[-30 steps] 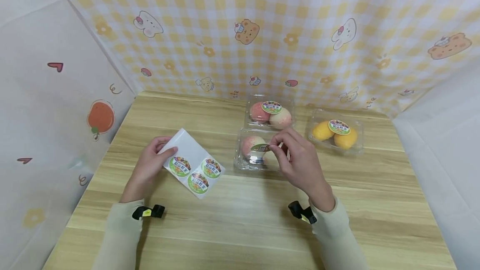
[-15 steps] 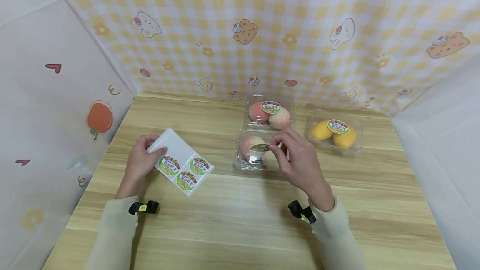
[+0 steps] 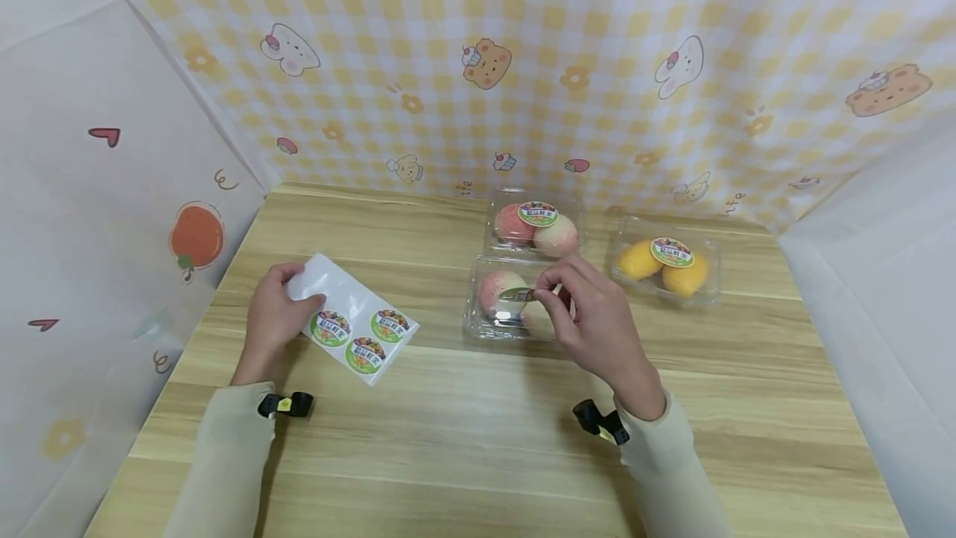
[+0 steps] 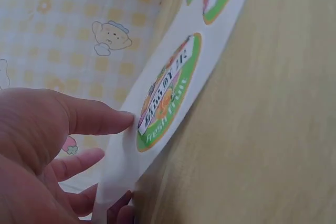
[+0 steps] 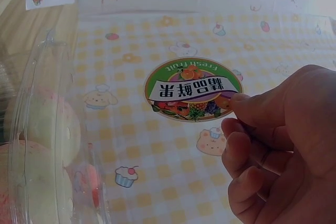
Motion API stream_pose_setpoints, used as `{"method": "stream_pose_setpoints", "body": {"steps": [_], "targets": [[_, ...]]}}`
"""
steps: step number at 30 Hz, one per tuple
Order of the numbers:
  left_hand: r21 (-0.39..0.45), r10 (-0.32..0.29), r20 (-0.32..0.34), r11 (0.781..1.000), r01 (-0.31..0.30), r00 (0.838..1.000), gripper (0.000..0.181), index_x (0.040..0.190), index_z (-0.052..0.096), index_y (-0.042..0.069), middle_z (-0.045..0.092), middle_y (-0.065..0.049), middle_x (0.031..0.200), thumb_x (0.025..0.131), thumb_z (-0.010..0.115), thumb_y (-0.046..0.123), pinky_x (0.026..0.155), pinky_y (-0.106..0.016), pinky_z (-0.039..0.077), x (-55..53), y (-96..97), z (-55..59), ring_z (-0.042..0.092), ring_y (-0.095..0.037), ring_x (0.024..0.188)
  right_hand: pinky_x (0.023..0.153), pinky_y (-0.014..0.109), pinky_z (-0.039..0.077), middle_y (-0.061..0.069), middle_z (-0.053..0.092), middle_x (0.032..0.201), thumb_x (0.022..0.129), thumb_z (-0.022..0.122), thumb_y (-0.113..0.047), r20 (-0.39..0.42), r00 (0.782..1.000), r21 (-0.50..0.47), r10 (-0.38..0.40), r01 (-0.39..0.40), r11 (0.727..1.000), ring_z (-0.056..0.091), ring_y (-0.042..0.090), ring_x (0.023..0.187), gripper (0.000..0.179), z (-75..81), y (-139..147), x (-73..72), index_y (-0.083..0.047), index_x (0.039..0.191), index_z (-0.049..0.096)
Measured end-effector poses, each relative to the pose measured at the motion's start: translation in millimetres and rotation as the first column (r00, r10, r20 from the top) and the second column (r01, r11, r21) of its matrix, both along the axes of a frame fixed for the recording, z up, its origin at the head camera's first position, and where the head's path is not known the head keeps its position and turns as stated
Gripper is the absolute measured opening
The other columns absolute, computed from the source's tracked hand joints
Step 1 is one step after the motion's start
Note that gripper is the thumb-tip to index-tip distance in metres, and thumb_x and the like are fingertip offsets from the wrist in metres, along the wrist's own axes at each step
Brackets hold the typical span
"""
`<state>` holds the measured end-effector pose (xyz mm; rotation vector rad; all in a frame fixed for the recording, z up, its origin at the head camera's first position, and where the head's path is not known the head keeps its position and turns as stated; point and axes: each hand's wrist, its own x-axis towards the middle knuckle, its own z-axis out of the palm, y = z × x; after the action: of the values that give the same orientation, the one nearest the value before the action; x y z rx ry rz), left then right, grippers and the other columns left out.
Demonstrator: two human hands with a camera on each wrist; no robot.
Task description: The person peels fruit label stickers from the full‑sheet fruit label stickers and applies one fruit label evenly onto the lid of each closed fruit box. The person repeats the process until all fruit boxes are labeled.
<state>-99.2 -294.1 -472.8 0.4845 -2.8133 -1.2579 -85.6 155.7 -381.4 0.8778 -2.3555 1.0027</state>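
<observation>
My left hand [image 3: 274,314] holds a white sticker sheet [image 3: 324,281] by its left edge, thumb on top and fingers beneath. Three oval fruit labels show on the sheet's lower part. Between the thumb and index finger of my right hand [image 3: 597,322] is a single oval sticker [image 5: 194,90], pinched at one end; its green band reads "Fresh Fruit". This sticker is over the front clear plastic box [image 3: 474,322], which holds pink-and-cream peaches [image 3: 502,291]. Part of that box is hidden behind the right hand.
Behind the front box stands another clear box [image 3: 493,198] of peaches with a label [image 3: 538,214] on its lid. To the right is a labelled box [image 3: 713,272] of yellow fruit [image 3: 685,275]. A checked curtain [image 3: 418,48] hangs at the table's back edge.
My left hand has moved left with the sticker sheet, away from the boxes. The right hand stays over the front box, pinching its sticker.
</observation>
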Motion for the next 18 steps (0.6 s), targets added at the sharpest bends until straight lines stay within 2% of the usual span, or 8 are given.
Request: {"method": "stream_pose_setpoints", "body": {"steps": [7, 11, 14, 18], "targets": [[-0.114, 0.011, -0.019, 0.993, -0.013, 1.0, 0.071, 0.153, 0.05, -0.013, 0.055, -0.039, 0.146, 0.093, 0.081, 0.008, 0.108, -0.068, 0.044, -1.1, 0.3, -4.3, 0.054, -0.055, 0.13, 0.057, 0.028, 0.047, -0.002, 0.064, 0.093, 0.098, 0.08, 0.0, 0.015, 1.0, 0.005, -0.008, 0.008, 1.0, 0.054, 0.007, 0.07, 0.015, -0.1, 0, 0.4, -0.01, 0.095, 0.069], [-0.185, 0.008, -0.024, 0.983, -0.013, 1.0, 0.068, 0.148, 0.055, -0.013, 0.058, -0.038, 0.141, 0.09, 0.083, 0.01, 0.099, -0.068, 0.046, -1.8, 1.1, -4.8, 0.055, -0.055, 0.124, 0.057, 0.028, 0.047, -0.002, 0.064, 0.093, 0.098, 0.08, 0.0, 0.017, 1.0, 0.008, -0.013, 0.013, 1.0, 0.054, 0.007, 0.069, 0.015, -0.5, 0, 0.0, -0.01, 0.095, 0.069], [-0.231, 0.004, -0.02, 0.973, -0.009, 1.0, 0.065, 0.146, 0.057, -0.012, 0.056, -0.039, 0.14, 0.09, 0.083, 0.011, 0.096, -0.07, 0.045, -1.1, 4.4, -2.4, 0.053, -0.057, 0.123, 0.056, 0.028, 0.047, -0.001, 0.064, 0.093, 0.098, 0.08, 0.0, 0.017, 1.0, 0.009, -0.014, 0.013, 1.0, 0.054, 0.007, 0.069, 0.015, -0.4, 0, -0.1, -0.01, 0.095, 0.069], [-0.283, -0.014, -0.042, 0.959, 0.002, 0.999, 0.061, 0.144, 0.061, -0.01, 0.053, -0.04, 0.143, 0.09, 0.083, 0.01, 0.1, -0.072, 0.044, 0.0, 14.8, 5.4, 0.052, -0.059, 0.126, 0.056, 0.028, 0.047, -0.001, 0.064, 0.093, 0.098, 0.08, 0.0, 0.019, 1.0, 0.008, -0.013, 0.012, 1.0, 0.055, 0.007, 0.069, 0.015, -0.2, 0, -0.2, -0.009, 0.095, 0.069]]}}
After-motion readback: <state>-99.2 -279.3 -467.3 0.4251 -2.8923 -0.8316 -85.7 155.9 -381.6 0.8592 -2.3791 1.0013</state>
